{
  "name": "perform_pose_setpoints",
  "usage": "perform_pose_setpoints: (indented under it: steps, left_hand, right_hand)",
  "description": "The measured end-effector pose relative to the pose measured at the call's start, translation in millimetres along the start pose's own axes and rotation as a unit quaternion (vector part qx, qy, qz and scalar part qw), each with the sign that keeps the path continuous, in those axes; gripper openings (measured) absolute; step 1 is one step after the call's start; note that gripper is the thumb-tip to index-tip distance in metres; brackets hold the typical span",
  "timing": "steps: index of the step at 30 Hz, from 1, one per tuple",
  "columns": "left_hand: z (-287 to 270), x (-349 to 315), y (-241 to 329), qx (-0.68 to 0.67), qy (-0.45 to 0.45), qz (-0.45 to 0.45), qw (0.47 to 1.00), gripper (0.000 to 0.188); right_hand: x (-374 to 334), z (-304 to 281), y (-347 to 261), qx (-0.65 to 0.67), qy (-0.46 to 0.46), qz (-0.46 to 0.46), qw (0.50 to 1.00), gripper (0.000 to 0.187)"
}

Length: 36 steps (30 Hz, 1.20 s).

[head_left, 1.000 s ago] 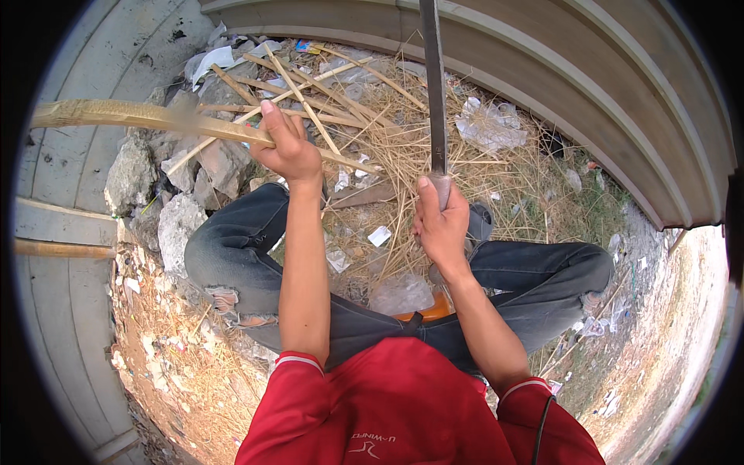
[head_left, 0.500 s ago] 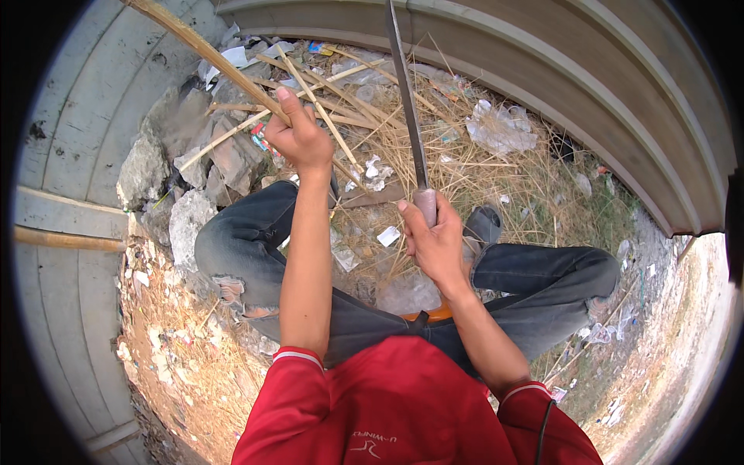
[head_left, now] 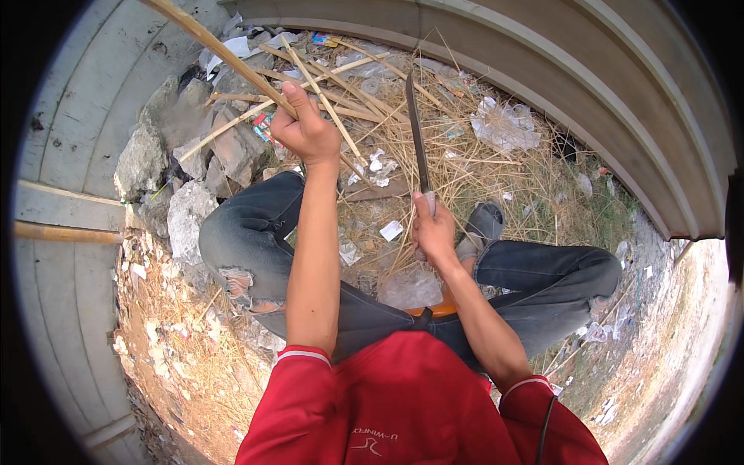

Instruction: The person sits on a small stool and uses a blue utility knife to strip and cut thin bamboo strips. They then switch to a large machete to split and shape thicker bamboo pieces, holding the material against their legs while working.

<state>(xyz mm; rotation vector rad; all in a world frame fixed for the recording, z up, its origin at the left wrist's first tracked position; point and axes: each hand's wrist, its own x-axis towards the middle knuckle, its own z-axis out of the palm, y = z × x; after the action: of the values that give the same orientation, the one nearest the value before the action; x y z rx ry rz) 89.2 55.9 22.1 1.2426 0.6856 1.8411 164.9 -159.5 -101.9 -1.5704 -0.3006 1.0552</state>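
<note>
Shirt (head_left: 372, 387), red, btm ctr; legs in dark jeans (head_left: 248, 225) fold out L & R above it. Btwn them, just below mid-frame: clear plastic bag (head_left: 411, 288) w/ an orange piece (head_left: 443, 308) just beside it, kind unclear.

R hand (head_left: 435, 232), mid-frame: fingers clamped round the handle of a long knife (head_left: 418, 138), thumb up along the grip; blade points to top ctr, apart from the wood. L hand (head_left: 308, 133), upper L of ctr: fingers curled tight on a wood strip (head_left: 209, 43), thumb laid along it; strip slants from the top-left edge thru the fist to a lower end near mid-frame.

Step looks like trimming the strip by knife, prob. btwn strokes, as blade isn't on it. Next stroke would call for a firm L grip & the edge laid on the strip, knees & fingers out of its path.

Count, near to far: 1 bag, 1 orange piece, 1 knife, 1 strip in hand, 1 grey sandal (head_left: 486, 221) in plain view R of ctr. Rocks (head_left: 191, 221), L of ctr: at least 4 big. Loose strips (head_left: 322, 98), upper ctr: 6 or more, overlapping, exact no. can't be told. 1 crumpled plastic sheet (head_left: 508, 124), upper R. Farthest: 1 ribbed metal panel (head_left: 589, 93), upper R; 1 grey wall (head_left: 70, 116), L edge.
</note>
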Motion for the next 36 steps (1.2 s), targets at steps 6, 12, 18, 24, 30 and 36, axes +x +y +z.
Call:
perform_pose_setpoints:
  steps: [6,12,18,24,30,36]
  left_hand:
    - [6.2,0.7,-0.8,-0.003,-0.018,0.005,1.000,0.057]
    - [0.3,9.5,4.5,-0.093,-0.020,-0.009,0.995,0.053]
    - [-16.6,12.8,4.8,-0.093,-0.038,-0.025,0.995,0.052]
    - [-11.4,12.6,-0.3,-0.101,-0.067,-0.031,0.992,0.052]
    - [-23.2,15.6,0.1,-0.094,-0.072,-0.025,0.993,0.050]
    - [-15.7,10.3,-6.0,-0.075,-0.095,-0.014,0.993,0.047]
  right_hand:
    - [-27.0,14.4,-27.5,0.124,-0.009,-0.253,0.959,0.032]
    - [-16.8,-1.6,80.1,-0.032,-0.025,0.190,0.981,0.038]
    - [-27.9,12.6,-71.6,0.121,-0.034,-0.142,0.982,0.039]
    - [-36.7,0.4,79.1,-0.164,0.032,-0.133,0.977,0.037]
    - [-23.1,6.8,-10.4,0.075,-0.002,0.001,0.997,0.039]
    - [-34.8,15.1,48.5,-0.019,0.060,-0.276,0.959,0.036]
